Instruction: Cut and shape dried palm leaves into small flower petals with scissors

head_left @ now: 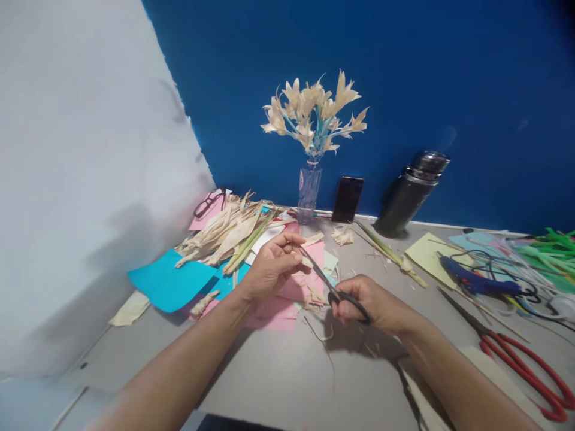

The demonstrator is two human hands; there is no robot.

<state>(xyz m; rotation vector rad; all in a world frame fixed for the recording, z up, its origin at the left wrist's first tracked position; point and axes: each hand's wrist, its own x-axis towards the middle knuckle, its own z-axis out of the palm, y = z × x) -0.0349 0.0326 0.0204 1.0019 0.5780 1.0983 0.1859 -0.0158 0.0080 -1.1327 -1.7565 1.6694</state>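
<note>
My right hand (371, 302) is closed around the black handles of a small pair of scissors (324, 279), whose blades point up and left. The blade tips reach the fingers of my left hand (275, 266), which is pinched on a small pale strip of dried husk (306, 261). Most of that strip is hidden by the fingers and the blades. Under both hands lie pink paper sheets (274, 317) strewn with husk scraps. Thin curled fibres rest on the table near my right hand.
Behind stand a clear bottle (308, 194) of husk flowers (314, 111), a phone (348, 199) and a dark flask (409, 194). Dried husks (224, 224) and blue paper (171, 280) lie left. On the right are a blue glue gun (478, 278) and large red-handled scissors (516, 359).
</note>
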